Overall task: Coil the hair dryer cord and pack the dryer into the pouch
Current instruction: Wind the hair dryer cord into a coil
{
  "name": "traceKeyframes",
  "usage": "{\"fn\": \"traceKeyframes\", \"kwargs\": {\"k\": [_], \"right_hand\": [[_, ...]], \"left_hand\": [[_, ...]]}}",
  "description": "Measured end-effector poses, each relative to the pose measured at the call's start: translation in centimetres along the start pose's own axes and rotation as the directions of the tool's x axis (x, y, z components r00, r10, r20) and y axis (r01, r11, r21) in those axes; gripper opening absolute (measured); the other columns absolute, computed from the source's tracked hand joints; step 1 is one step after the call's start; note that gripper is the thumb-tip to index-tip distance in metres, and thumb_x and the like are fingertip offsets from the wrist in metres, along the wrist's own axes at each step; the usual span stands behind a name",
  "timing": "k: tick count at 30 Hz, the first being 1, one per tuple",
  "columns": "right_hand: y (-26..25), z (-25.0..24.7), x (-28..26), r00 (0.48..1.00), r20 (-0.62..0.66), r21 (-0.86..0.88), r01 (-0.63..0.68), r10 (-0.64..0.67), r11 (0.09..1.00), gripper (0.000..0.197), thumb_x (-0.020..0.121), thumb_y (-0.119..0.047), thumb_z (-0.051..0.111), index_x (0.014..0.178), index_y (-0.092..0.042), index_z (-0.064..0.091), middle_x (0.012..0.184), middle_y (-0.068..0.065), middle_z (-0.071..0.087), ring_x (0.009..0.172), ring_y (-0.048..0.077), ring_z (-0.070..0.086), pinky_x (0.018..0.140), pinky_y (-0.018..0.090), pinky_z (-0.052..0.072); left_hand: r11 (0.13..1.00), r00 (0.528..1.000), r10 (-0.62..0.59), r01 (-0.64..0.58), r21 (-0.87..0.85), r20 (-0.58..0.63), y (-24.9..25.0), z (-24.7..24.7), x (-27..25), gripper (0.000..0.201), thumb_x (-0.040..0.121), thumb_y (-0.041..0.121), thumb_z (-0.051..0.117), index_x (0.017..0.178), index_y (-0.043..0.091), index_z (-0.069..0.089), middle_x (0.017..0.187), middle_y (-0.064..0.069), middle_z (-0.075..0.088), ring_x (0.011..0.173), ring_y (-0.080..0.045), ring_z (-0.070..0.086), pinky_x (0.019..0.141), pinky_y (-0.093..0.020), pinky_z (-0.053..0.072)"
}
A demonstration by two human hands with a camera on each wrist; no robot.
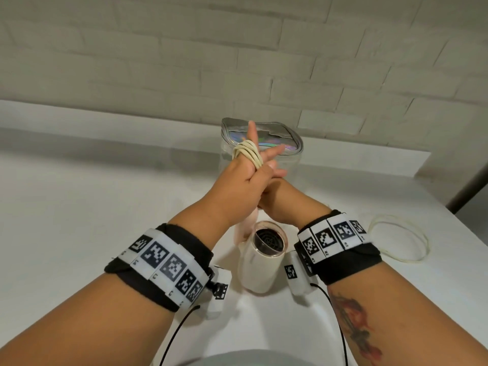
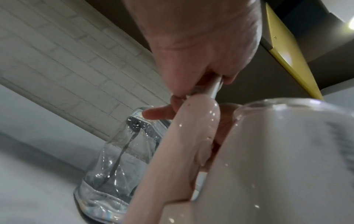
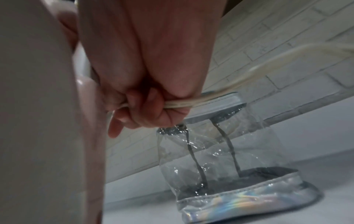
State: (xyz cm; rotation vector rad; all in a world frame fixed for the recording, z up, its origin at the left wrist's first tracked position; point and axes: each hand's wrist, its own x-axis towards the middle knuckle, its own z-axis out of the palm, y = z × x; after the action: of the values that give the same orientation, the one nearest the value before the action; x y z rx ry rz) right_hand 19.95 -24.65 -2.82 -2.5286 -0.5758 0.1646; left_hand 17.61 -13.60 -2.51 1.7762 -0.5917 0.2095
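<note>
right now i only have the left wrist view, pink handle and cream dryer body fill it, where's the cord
observer: head view shows the cream cord wound in several turns round the left hand's raised fingers.
operator: any left loose
observer: yes, a loose loop lies on the white table, right of the cream hair dryer.
operator: and the right hand
observer: right wrist view shows the right hand gripping cord strands in front of the clear plastic pouch.

Cream hair dryer [image 1: 260,262] upright on counter, cord [image 1: 248,153] finger-coiled, clear pouch [image 1: 264,146] behind.
</note>
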Motion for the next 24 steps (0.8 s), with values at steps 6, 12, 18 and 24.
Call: {"fn": "traceKeyframes", "kwargs": {"k": [6, 12, 18, 24], "right_hand": [[0.0, -1.3, -0.4, 0.992, 0.012, -0.125, 0.128, -0.127, 0.984, 0.023, 0.094, -0.018, 0.050, 0.108, -0.013, 0.067, 0.097, -0.005, 0.060, 0.088, 0.012, 0.052, 0.079, 0.026, 0.041], [-0.3, -4.2, -1.7, 0.990, 0.013, -0.167, 0.140, -0.140, 0.976, 0.025, 0.087, -0.034, 0.061, 0.081, -0.012, 0.070, 0.062, 0.001, 0.055, 0.056, 0.013, 0.045, 0.056, 0.029, 0.037], [-0.5, -7.7, -3.0, 0.958, -0.156, 0.027, 0.249, -0.242, 0.968, 0.008, 0.084, -0.027, 0.068, 0.081, -0.020, 0.072, 0.078, 0.017, 0.066, 0.067, 0.025, 0.054, 0.064, 0.033, 0.044], [-0.9, -8.1, -2.2, 0.906, -0.292, 0.345, 0.399, -0.307, 0.849, 0.003, 0.080, -0.015, 0.072, 0.080, -0.017, 0.069, 0.078, 0.013, 0.067, 0.073, 0.014, 0.057, 0.074, 0.026, 0.048]], "left_hand": [[0.971, 0.989, -0.093, 0.115, 0.210, -0.112, -1.0, -0.7, 0.6, 0.064, 0.100, 0.022, 0.039, 0.155, 0.020, 0.005, 0.136, 0.042, 0.039, 0.117, 0.012, 0.052, 0.102, -0.014, 0.039], [0.928, 0.969, -0.137, 0.199, 0.315, -0.207, -0.9, -1.2, 0.4, 0.073, 0.100, 0.028, 0.040, 0.153, 0.023, -0.010, 0.117, 0.006, 0.067, 0.104, -0.013, 0.062, 0.088, -0.023, 0.046], [0.953, 0.977, -0.168, 0.196, 0.232, -0.135, -0.9, -1.9, -0.4, 0.065, 0.093, 0.058, 0.037, 0.138, 0.013, 0.049, 0.090, -0.004, 0.075, 0.062, -0.013, 0.065, 0.069, -0.022, 0.049], [0.969, 0.958, -0.238, 0.222, 0.109, 0.158, 0.8, -1.9, -0.7, 0.034, 0.083, 0.047, 0.054, 0.102, 0.022, 0.067, 0.062, -0.006, 0.070, 0.039, -0.016, 0.046, 0.049, -0.025, 0.044]]}}
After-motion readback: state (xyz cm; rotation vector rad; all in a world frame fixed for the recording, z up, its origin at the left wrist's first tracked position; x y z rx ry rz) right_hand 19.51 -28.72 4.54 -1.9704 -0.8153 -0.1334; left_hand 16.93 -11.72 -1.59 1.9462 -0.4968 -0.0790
